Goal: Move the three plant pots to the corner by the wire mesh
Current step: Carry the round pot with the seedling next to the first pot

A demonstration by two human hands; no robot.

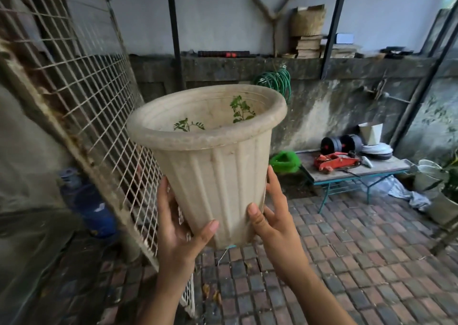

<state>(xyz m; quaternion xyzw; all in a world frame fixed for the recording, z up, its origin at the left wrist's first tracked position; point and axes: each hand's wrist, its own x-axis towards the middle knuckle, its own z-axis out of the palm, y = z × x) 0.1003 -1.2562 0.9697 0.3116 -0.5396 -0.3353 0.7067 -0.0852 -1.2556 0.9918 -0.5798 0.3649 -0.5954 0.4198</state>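
Got the beige ribbed plant pot held up in mid-air over the brick floor, tipped a bit, couple of small green sprigs showing inside, near the leaning wire mesh. Gripped low down near the base from both sides: left hand cupping the left wall with thumb across the front, right hand clasping the right wall the same way. Further back, well apart from all that, low counter with a red jack and dumbbells on it.
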